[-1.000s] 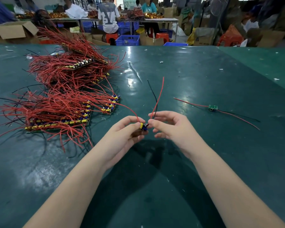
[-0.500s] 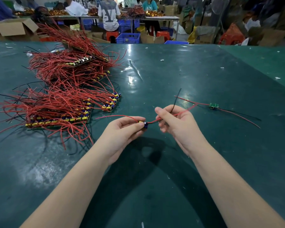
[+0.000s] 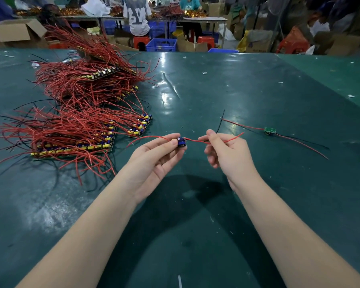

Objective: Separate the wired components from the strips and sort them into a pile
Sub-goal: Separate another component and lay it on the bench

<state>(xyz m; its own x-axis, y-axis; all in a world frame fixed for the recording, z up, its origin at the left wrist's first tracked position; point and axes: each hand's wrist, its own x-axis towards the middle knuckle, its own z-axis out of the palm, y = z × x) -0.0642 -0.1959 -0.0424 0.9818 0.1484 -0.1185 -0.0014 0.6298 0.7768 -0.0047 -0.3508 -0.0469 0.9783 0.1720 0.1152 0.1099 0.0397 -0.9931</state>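
Note:
A small wired component [image 3: 181, 141] with blue and yellow parts hangs above the green table [image 3: 258, 90] between my hands. My left hand [image 3: 154, 156] pinches it at the fingertips, and a red wire trails out to the left. My right hand [image 3: 224, 150] pinches its red and black wires, which stick out up and to the right. One separated component [image 3: 270, 130] with a green board lies on the table at the right. Strips of joined components [image 3: 75, 146] with red wires lie stacked at the left.
A taller heap of wired strips [image 3: 87, 80] rises at the back left. Beyond the table's far edge stand cardboard boxes [image 3: 15, 32], blue crates [image 3: 161, 45], red stools and seated people at other tables. Small scraps dot the table.
My right hand has slid from the component out along its wires, which have swung from upright to pointing right. Both hands have drawn a little apart.

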